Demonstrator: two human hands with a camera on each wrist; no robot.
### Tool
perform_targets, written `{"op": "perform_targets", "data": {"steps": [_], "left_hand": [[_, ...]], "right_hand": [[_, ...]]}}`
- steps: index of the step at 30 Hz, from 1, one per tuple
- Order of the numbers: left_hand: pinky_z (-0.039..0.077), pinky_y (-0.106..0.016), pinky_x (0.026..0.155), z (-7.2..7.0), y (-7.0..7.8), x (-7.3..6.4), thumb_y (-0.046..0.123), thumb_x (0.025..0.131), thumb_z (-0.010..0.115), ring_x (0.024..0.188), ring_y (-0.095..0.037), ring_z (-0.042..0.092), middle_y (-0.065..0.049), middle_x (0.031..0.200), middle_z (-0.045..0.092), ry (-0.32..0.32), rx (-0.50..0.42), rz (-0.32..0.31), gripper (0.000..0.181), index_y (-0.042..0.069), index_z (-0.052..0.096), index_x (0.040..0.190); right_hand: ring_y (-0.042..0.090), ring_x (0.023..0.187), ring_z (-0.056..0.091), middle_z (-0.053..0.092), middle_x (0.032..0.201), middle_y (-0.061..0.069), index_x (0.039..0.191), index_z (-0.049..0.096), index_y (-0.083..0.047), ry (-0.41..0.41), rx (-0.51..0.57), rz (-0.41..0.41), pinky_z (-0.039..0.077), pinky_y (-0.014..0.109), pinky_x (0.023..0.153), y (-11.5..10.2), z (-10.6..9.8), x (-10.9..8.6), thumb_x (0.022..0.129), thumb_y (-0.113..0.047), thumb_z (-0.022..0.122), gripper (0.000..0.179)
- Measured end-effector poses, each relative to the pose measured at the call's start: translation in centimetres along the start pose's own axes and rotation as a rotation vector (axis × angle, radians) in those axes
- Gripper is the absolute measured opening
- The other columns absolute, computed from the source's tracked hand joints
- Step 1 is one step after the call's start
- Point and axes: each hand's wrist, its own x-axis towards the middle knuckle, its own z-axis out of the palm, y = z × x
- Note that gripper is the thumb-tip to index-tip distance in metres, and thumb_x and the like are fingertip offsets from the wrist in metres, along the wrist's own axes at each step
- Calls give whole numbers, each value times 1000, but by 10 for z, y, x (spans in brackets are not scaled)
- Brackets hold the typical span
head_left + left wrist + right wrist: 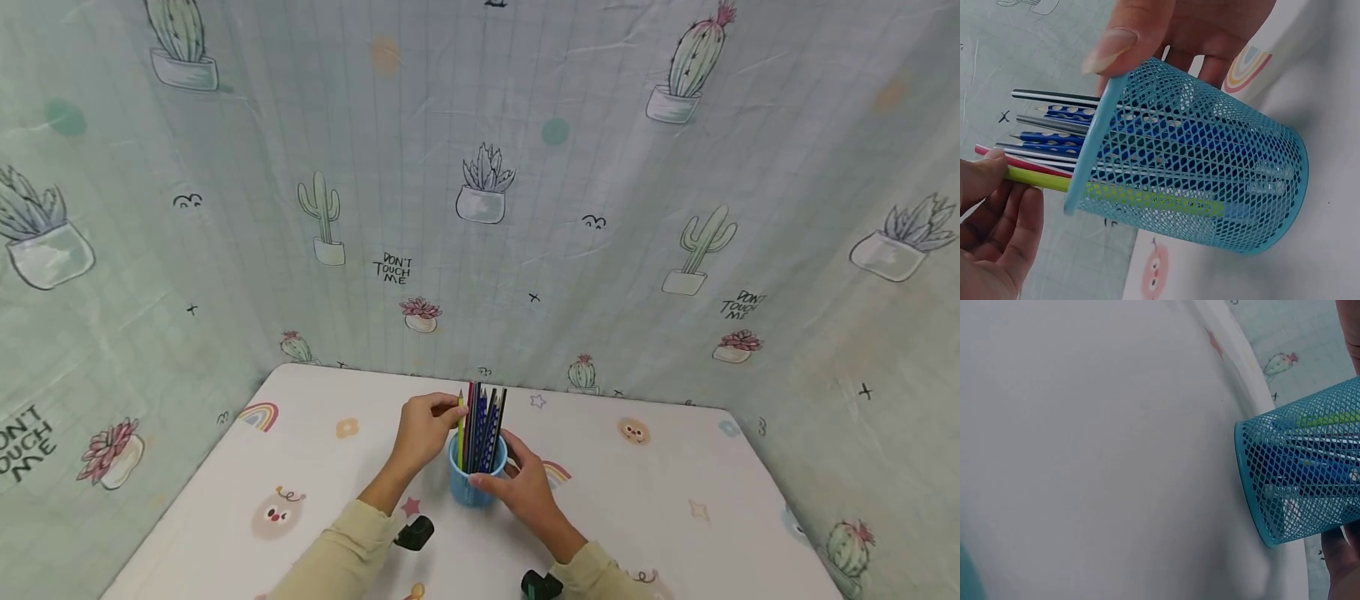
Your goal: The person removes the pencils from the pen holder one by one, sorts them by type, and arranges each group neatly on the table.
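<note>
A light-blue mesh pencil cup point(471, 493) stands upright at the middle of the table, filled with several pencils. My right hand point(529, 490) grips the cup around its right side, with the thumb near the rim. At the left of the bunch, my left hand point(422, 430) pinches a yellow-green pencil point(1041, 180) between thumb and fingers near its upper end. The pencil's lower part is inside the cup, seen through the mesh. Beside it stand a red pencil point(1041, 162), blue dotted pencils point(1054, 139) and dark striped ones.
The white table point(622, 517) is printed with rainbows, stars and faces. Behind it hangs a pale green curtain point(480, 100) with cactus drawings. Black wrist devices point(415, 533) sit by both sleeves.
</note>
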Motion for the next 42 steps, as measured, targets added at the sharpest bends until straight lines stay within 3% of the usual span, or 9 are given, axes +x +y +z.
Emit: {"op": "perform_targets", "data": {"steps": [10, 24, 34, 42], "left_hand": [[65, -30, 76, -7, 20, 4, 15, 97, 74, 80, -15, 71, -11, 96, 78, 51, 33, 28, 17, 3, 79, 108], [64, -24, 69, -20, 40, 1, 7, 100, 68, 76, -16, 70, -16, 96, 77, 89, 28, 65, 16, -3, 77, 109], [66, -33, 75, -28, 51, 1, 7, 99, 69, 80, -19, 73, -18, 99, 77, 115, -64, 48, 18, -5, 75, 111], [66, -28, 76, -32, 64, 0, 9, 100, 69, 83, -21, 76, -21, 101, 76, 108, -111, 87, 17, -4, 75, 110]], "right_hand": [[40, 137, 57, 54, 152, 22, 153, 46, -3, 6, 3, -43, 48, 51, 113, -6, 0, 7, 84, -19, 89, 83], [42, 144, 52, 49, 157, 23, 155, 43, -4, 13, 20, 8, 46, 52, 115, -6, 3, 7, 83, -19, 89, 87], [42, 144, 51, 49, 158, 22, 156, 44, -5, 9, 8, 37, 46, 52, 116, -3, 3, 3, 82, -25, 90, 90], [40, 142, 53, 51, 156, 22, 155, 44, -6, 19, 16, 53, 47, 50, 115, 0, 1, -2, 81, -25, 91, 89]]}}
